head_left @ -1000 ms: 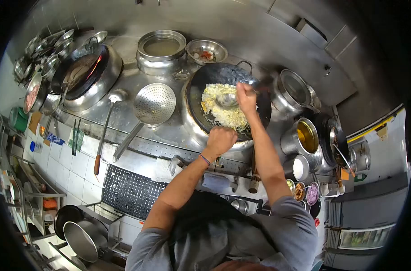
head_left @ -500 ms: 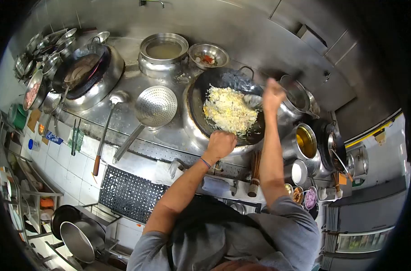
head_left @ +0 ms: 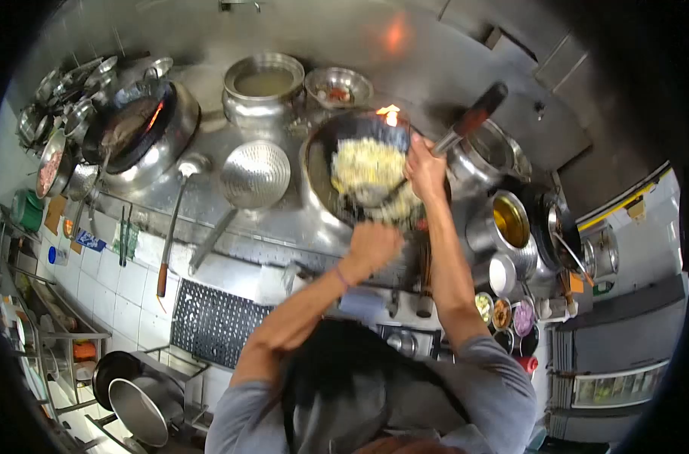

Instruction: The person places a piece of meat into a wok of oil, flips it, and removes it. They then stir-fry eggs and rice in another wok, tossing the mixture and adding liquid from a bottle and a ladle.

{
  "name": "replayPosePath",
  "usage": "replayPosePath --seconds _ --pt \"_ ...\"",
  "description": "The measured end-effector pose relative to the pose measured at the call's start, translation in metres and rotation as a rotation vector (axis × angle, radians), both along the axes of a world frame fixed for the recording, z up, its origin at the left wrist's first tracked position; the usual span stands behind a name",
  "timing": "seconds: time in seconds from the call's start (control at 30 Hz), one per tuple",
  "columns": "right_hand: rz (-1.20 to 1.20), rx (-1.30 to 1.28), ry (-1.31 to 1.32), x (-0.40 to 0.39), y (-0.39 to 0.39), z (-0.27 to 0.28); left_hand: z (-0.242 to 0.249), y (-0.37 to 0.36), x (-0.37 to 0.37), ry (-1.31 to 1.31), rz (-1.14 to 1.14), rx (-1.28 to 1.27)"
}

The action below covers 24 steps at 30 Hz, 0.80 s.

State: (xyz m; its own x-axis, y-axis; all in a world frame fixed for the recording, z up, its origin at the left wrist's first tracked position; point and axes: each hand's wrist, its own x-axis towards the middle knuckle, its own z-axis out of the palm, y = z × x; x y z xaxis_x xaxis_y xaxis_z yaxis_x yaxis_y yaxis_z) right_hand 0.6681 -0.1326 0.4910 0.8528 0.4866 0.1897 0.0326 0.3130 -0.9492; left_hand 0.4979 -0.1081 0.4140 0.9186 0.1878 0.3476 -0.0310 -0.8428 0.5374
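My right hand [head_left: 426,172] is wrapped around the metal shaft of a wok ladle [head_left: 477,113], whose dark-tipped handle points up and to the right. The ladle's head dips into fried rice with egg [head_left: 368,166], blurred by motion in the wok [head_left: 321,140]. At the wok's near edge, my left hand [head_left: 376,246] is closed in a fist; the part it grips is hidden under the fingers. Small flames [head_left: 390,115] show at the wok's far rim.
A perforated strainer [head_left: 256,174] lies left of the wok, beside a long-handled ladle [head_left: 179,204]. Behind stand a pot of liquid [head_left: 262,102] and a steel bowl [head_left: 338,87]. To the right are an oil pot [head_left: 511,223] and small ingredient bowls [head_left: 522,318]. Another wok [head_left: 174,136] sits far left.
My right hand has moved left and down, and the ladle head has swept into the rice's near side. The rice has shifted in the wok. Flames have appeared at the far rim.
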Motion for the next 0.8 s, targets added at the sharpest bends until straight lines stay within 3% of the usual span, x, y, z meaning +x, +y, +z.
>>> replayPosePath --seconds 0.07,0.13,0.17,0.23,0.3,0.4,0.47,0.6,0.67,0.73,0.8 --pt "-0.076 -0.057 -0.015 -0.021 -0.005 0.05 0.043 -0.001 -0.01 -0.046 -0.026 0.029" --pt "-0.12 -0.03 -0.015 -0.026 -0.01 0.054 0.067 -0.003 -0.005 -0.14 -0.028 0.02" --pt "-0.071 0.03 -0.049 -0.02 -0.012 0.045 0.062 0.0 0.007 -0.23 0.014 -0.046" --pt "-0.22 0.004 -0.1 -0.012 0.0 0.014 0.027 0.002 0.014 -0.08 0.052 0.014" --pt "-0.239 0.001 -0.337 0.014 -0.003 -0.037 -0.054 -0.003 0.01 -0.044 0.018 0.023" --pt "-0.103 0.152 -0.351 -0.01 -0.028 -0.005 -0.068 -0.016 -0.037 0.128 -0.045 -0.036" --pt "-0.143 0.071 -0.243 -0.013 -0.038 0.015 -0.051 -0.022 -0.057 0.221 -0.046 -0.032" --pt "-0.247 -0.081 -0.059 -0.027 -0.028 0.048 0.04 0.003 -0.019 -0.035 0.026 -0.001" --pt "-0.248 -0.094 -0.011 -0.027 -0.021 0.051 0.055 0.013 0.001 -0.071 0.063 0.014" --pt "-0.26 -0.057 -0.025 -0.008 -0.012 0.025 0.034 0.013 0.011 -0.076 0.07 0.0" --pt "-0.29 -0.056 -0.145 0.024 -0.006 -0.013 -0.034 0.005 0.004 -0.021 0.041 -0.009"
